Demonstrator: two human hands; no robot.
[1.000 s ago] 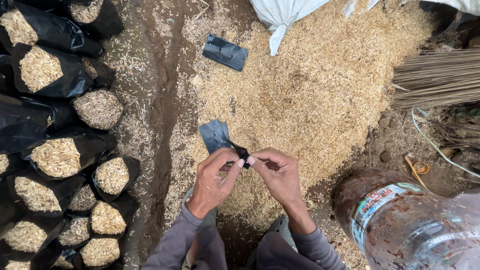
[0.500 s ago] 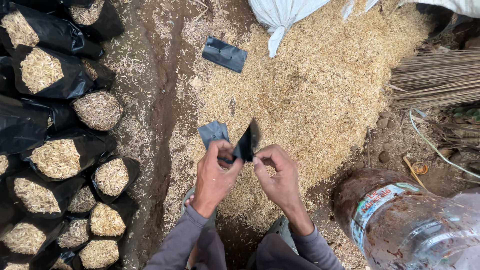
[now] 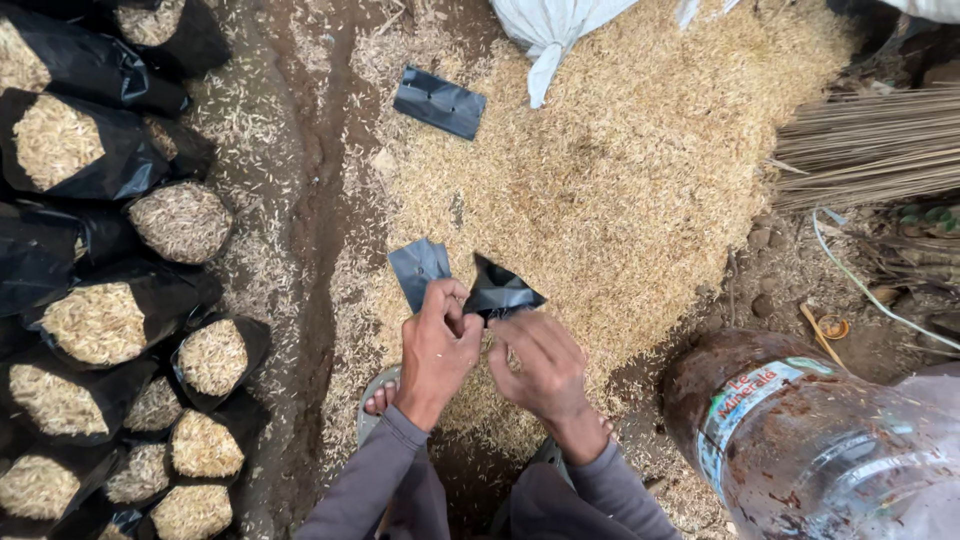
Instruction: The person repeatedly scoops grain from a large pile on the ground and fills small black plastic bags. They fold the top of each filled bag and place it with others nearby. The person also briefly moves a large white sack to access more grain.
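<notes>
Head view shows your left hand (image 3: 437, 345) and right hand (image 3: 535, 368) both pinching the small black bag (image 3: 500, 292), now pulled wider open than a moment ago, above the husk pile (image 3: 640, 190).

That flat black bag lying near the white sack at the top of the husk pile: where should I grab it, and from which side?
Probably the flat black bag's near long edge, coming from the person's side. It lies flat and unfolded on the husk pile, clear of the white sack, so a pinch on that free edge looks easiest.
</notes>
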